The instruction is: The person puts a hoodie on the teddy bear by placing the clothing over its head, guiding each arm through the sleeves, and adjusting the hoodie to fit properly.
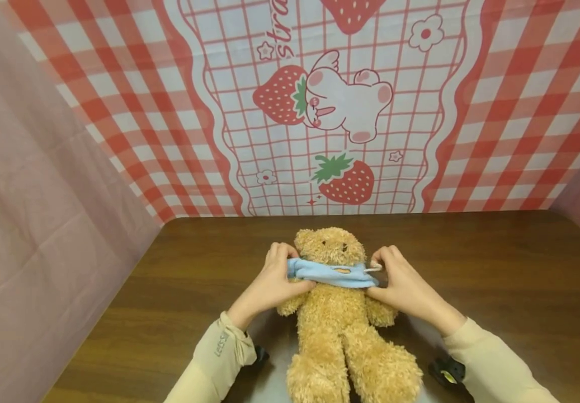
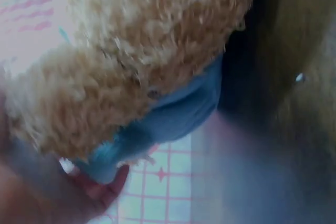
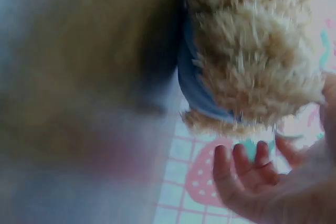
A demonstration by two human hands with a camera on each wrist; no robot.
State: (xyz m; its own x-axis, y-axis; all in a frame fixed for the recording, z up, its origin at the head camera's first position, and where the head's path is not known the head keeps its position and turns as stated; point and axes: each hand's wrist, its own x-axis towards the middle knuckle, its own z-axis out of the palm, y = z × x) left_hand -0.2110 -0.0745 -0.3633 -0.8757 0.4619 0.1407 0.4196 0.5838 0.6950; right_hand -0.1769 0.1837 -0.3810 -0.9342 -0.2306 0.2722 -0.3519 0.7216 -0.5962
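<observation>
A tan plush teddy bear [image 1: 332, 313] lies on its back on the table, head away from me. Bunched across its neck and upper chest is a small blue garment [image 1: 327, 272] with a white cord [image 1: 374, 268] at its right end. My left hand [image 1: 281, 277] grips the garment's left end, its thumb along the lower edge. At the right end, my right hand [image 1: 402, 280] holds the garment between thumb and bent index finger, beside the cord. The right wrist view shows the other right fingers [image 3: 239, 169] loosely bent and apart from the cloth [image 3: 197, 87].
The brown wooden table [image 1: 169, 313] ends at a red-and-white checked backdrop [image 1: 320, 112] with strawberry prints. Pale pink cloth [image 1: 43, 224] hangs at the left. Small black objects [image 1: 448, 370] lie beneath the forearms. A grey patch of surface shows under the bear.
</observation>
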